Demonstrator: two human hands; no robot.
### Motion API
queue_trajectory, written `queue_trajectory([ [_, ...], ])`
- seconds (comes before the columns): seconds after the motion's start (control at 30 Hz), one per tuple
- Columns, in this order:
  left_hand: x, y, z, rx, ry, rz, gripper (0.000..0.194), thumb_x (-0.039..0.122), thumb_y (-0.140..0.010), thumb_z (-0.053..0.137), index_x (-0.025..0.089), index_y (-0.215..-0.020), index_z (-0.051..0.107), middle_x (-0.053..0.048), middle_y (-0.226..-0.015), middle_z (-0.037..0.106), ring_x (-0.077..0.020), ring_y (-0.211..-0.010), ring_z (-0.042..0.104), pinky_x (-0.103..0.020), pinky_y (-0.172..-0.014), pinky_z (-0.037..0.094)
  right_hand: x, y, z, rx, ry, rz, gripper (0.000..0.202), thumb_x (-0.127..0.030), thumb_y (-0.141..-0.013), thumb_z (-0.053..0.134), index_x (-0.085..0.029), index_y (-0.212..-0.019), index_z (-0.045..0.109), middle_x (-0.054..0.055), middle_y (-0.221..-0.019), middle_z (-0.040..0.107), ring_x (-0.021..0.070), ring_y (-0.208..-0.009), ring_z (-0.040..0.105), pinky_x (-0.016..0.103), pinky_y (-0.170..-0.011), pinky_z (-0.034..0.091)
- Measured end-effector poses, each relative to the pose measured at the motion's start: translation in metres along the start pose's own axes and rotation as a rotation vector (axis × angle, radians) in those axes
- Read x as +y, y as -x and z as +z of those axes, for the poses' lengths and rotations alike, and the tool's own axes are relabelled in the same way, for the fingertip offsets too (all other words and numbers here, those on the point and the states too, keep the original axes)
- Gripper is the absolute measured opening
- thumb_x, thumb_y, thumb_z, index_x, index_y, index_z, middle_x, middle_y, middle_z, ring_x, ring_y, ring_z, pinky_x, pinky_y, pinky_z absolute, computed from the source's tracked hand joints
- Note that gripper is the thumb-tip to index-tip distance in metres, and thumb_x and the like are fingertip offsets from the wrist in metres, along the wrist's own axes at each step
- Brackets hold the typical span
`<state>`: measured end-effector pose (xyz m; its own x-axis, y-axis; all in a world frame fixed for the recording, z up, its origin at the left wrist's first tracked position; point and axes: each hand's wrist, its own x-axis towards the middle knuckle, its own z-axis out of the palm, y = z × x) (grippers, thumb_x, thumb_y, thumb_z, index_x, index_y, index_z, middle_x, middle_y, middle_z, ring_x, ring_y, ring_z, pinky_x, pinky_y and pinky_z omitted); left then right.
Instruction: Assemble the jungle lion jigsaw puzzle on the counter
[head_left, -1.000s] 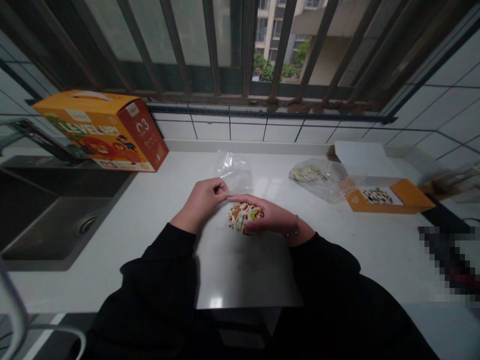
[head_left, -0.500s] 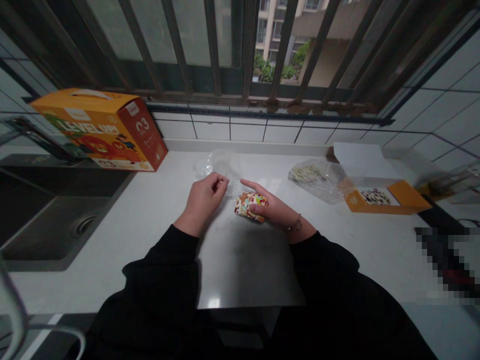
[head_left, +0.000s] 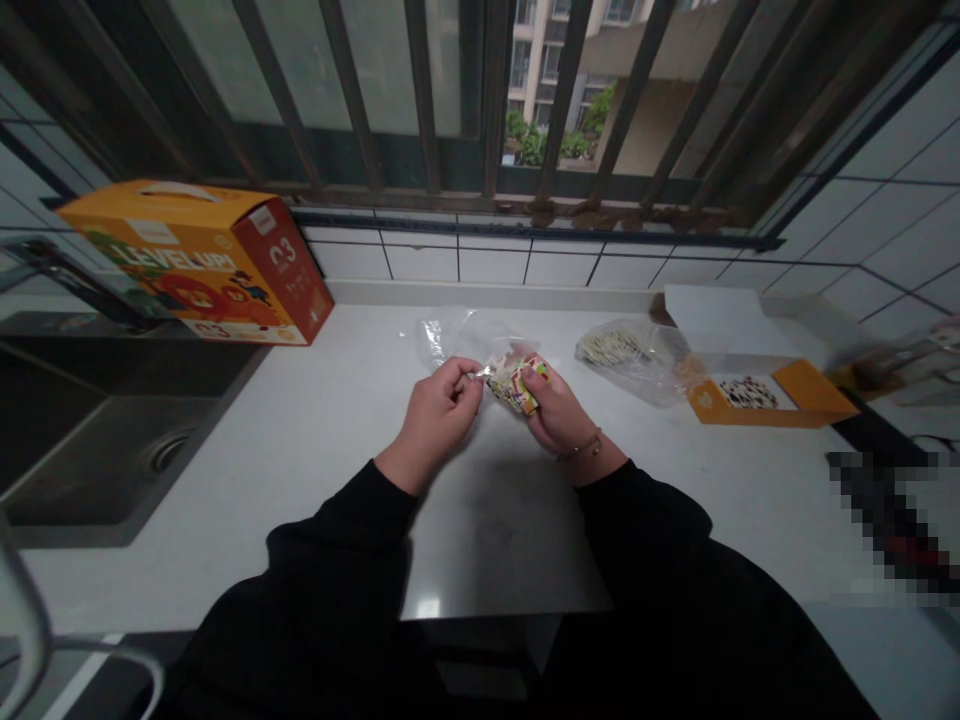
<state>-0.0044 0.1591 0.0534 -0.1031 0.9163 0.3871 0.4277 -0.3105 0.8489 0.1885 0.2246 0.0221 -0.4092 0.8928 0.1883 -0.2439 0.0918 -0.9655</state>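
Observation:
My right hand (head_left: 561,412) is closed around a stack of colourful puzzle pieces (head_left: 517,384), thumb on top. The stack is tilted, so its layered edges show toward my left hand. My left hand (head_left: 444,410) pinches the edge of a clear plastic bag (head_left: 442,336) just left of the pieces. The bag lies crumpled on the counter behind both hands, and part of it reaches around the far side of the stack. How far the pieces are inside the bag I cannot tell.
To the right lies another clear bag with pale pieces (head_left: 615,347), beside an open orange box (head_left: 814,392). An orange "LEVEL UP!" box (head_left: 195,262) stands at the back left near the sink (head_left: 90,450). The white counter (head_left: 495,560) runs beneath, with a barred window behind.
My left hand has moved right and now pinches the bag. The puzzle pieces have been turned and raised slightly toward the bag, and the bag has been pulled right.

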Motion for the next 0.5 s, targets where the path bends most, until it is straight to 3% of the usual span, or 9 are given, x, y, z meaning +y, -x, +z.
queue_trajectory([
  [0.1, 0.005, 0.007, 0.013, -0.076, -0.001, 0.036, 0.013, 0.032, -0.102, 0.066, 0.027, -0.114, 0.069, 0.009, -0.058, 0.055, -0.0152, -0.052, 0.051, -0.030, -0.061, 0.038, 0.008, -0.002, -0.004, 0.122, 0.243, -0.037, 0.081, -0.070, -0.098, 0.071, -0.031, -0.166, 0.048, 0.012, -0.146, 0.073, 0.0309, -0.133, 0.072, 0.054, -0.120, 0.057],
  [0.23, 0.006, 0.011, 0.023, -0.114, -0.071, 0.068, 0.021, 0.026, -0.099, 0.066, 0.027, -0.120, 0.068, 0.009, -0.058, 0.053, -0.0176, -0.054, 0.054, -0.031, -0.064, 0.041, 0.012, -0.004, -0.011, 0.219, 0.582, -0.184, 0.077, -0.050, -0.093, 0.082, -0.027, -0.161, 0.057, 0.016, -0.144, 0.070, 0.0359, -0.137, 0.067, 0.061, -0.125, 0.052],
  [0.4, 0.004, 0.011, 0.021, 0.041, -0.226, 0.078, 0.021, 0.028, -0.103, 0.064, 0.025, -0.123, 0.070, 0.003, -0.066, 0.066, -0.0201, -0.058, 0.062, -0.032, -0.065, 0.048, 0.009, -0.005, -0.006, -0.007, 0.806, -0.372, 0.066, -0.033, -0.090, 0.081, -0.028, -0.155, 0.067, 0.015, -0.144, 0.067, 0.0356, -0.137, 0.065, 0.060, -0.126, 0.052],
  [0.5, 0.011, 0.014, 0.018, -0.049, -0.479, 0.279, 0.022, 0.028, -0.105, 0.058, 0.022, -0.120, 0.072, -0.005, -0.082, 0.078, -0.0224, -0.072, 0.074, -0.034, -0.071, 0.057, 0.005, -0.005, -0.001, -0.154, 0.718, -0.392, 0.055, -0.032, -0.091, 0.082, -0.028, -0.145, 0.074, 0.012, -0.144, 0.072, 0.0345, -0.139, 0.065, 0.058, -0.128, 0.051],
])
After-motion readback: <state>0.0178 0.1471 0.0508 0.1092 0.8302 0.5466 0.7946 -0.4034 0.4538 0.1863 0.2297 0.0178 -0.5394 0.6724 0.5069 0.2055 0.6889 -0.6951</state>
